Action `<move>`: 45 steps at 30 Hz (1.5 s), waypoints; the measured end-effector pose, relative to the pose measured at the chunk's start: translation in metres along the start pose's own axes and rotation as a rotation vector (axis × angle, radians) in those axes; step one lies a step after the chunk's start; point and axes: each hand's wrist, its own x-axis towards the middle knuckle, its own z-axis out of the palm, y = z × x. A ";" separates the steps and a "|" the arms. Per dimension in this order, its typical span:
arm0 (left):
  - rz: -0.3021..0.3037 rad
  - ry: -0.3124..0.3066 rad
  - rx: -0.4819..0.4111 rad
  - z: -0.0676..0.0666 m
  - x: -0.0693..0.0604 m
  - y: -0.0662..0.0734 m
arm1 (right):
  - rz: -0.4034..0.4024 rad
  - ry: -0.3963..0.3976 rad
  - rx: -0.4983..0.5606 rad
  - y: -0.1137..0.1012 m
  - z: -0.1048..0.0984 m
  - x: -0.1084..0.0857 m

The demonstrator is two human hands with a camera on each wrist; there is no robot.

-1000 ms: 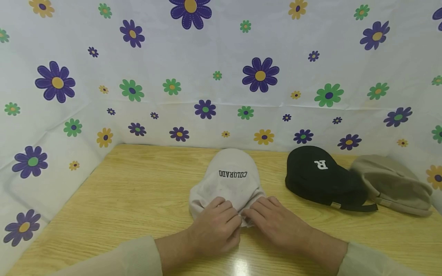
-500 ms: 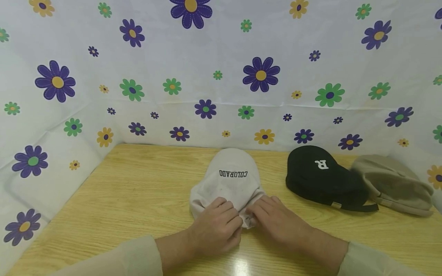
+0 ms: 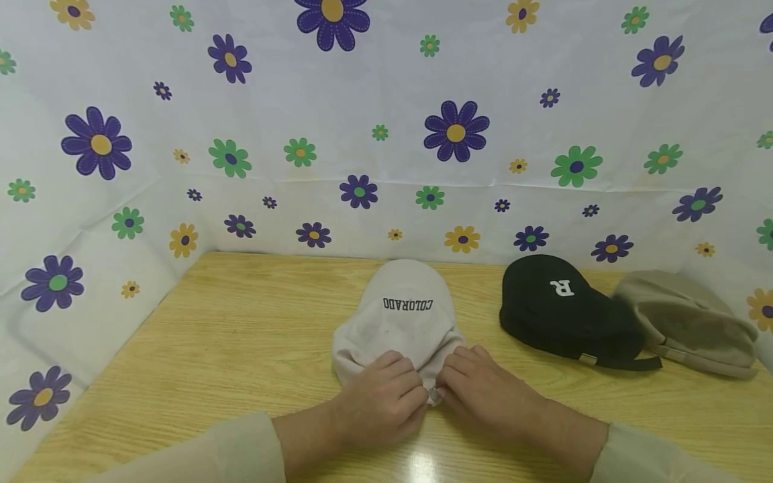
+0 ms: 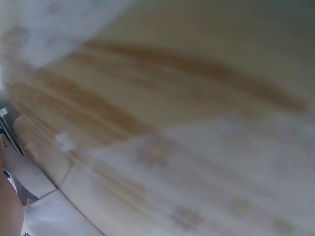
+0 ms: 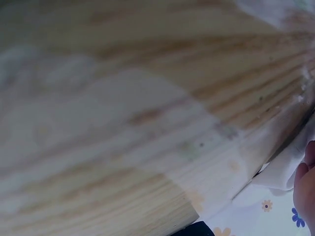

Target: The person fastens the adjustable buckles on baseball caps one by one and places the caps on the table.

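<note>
An off-white baseball cap (image 3: 407,329) lies on the table at the centre of the head view, its COLORADO lettering upside down to me. My left hand (image 3: 383,399) pinches the cap's near edge, fingers curled. Just right of it, my right hand (image 3: 486,392) pinches the same edge, where a small strap end shows between the two hands. The fingertips and most of the strap are hidden. In the left wrist view, part of the cap (image 4: 61,214) shows beside the hand. The right wrist view catches fingers (image 5: 302,184) at the cap's fabric (image 5: 283,169).
A black cap (image 3: 561,322) with a white R lies to the right, its strap sticking out. Against it is a khaki cap (image 3: 694,322) near the table's right side. Behind the wooden table (image 3: 241,315) hangs a white flowered cloth (image 3: 386,87), which also covers the sides.
Both hands have shifted slightly toward me and to the right, drawing the cap's near edge a little. The strap end now shows between them. The black and khaki caps stay put.
</note>
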 end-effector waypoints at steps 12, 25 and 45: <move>-0.099 -0.004 0.039 0.000 0.000 0.002 | -0.047 0.110 0.014 -0.003 0.001 0.003; -0.108 0.053 0.077 0.001 0.003 0.003 | -0.170 0.191 0.121 -0.002 0.000 0.004; -0.151 -0.019 0.047 0.000 0.002 0.004 | -0.091 0.303 -0.069 0.001 -0.002 0.006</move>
